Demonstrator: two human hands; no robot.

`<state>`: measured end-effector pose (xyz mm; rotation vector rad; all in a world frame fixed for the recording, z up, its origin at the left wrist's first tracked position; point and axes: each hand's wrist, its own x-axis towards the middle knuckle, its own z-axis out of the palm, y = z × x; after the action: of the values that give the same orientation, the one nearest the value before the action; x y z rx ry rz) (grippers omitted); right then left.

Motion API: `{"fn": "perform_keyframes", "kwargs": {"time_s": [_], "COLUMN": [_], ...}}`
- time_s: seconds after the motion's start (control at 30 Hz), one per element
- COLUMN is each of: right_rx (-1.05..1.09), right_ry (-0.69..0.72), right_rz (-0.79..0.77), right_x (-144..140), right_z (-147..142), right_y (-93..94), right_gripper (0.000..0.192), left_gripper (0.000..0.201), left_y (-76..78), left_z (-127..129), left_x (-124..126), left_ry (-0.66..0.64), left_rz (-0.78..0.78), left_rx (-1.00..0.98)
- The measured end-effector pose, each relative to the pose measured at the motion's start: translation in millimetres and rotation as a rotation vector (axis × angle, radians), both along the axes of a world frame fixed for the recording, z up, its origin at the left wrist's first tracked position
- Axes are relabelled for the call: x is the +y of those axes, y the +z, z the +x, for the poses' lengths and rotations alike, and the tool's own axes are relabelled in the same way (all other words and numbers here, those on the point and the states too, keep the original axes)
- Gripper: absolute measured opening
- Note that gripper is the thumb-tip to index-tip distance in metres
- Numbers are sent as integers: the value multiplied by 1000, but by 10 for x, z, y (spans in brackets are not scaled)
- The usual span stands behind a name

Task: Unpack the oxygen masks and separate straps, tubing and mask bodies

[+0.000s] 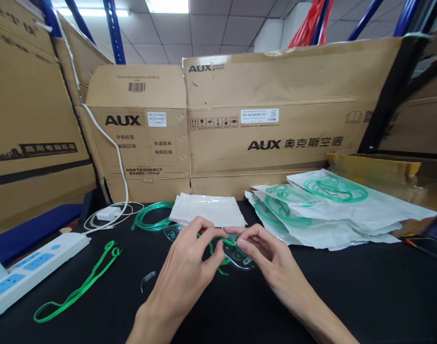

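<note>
My left hand (187, 260) and my right hand (271, 255) meet at the middle of the black table. Each pinches a thin green elastic strap (228, 242) between thumb and fingers, and a short stretch of it runs between them. Loose green ends hang just below. Behind and under my fingers is a clear plastic piece (241, 260), which looks like a face mask; my hands cover much of it. More clear plastic (172, 232) shows beyond my left hand. Left of that hand lies a small clear, curved bit (147, 277). A second green strap (78, 291), looped, rests farther left.
Coiled green tubing (152, 217) lies beside white packets (207, 209) at the back. Packed bags with green tubing (333, 188) are piled at right. A white power strip (35, 272) with cable runs along the left. Cardboard walls (218, 157) close off the back.
</note>
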<state>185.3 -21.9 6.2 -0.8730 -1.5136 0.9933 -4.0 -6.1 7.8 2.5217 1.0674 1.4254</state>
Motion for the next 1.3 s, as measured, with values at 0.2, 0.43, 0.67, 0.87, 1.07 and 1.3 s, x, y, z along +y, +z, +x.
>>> {"fn": "perform_keyframes", "kwargs": {"time_s": [0.2,0.43,0.67,0.87,1.07,1.3], "right_rx": [-19,-79,-104,-163,-229,-337], "right_ry": [-65,-69,-72,-121,-206,-227], "right_rz": [35,84,92,189,451,624], "right_x": [10,13,9,6,12,-11], "right_z": [-14,-34,-40,-33,-28,-57], "right_y": [-27,-99,-125,-157,-163,-167], "right_gripper": [29,22,18,14,9,17], "left_gripper": [21,23,12,19,25,11], "left_y": [23,34,63,58,114,133], "left_z": [2,3,12,14,28,52], "left_x": [-9,-35,-84,-79,-112,-138], "left_ry": [-5,-144,-124,-71,-59,-104], "left_rz": [10,-120,-342,-441,-417,-404], "left_rx": [-31,-43,-187,-194,-95,-80]}}
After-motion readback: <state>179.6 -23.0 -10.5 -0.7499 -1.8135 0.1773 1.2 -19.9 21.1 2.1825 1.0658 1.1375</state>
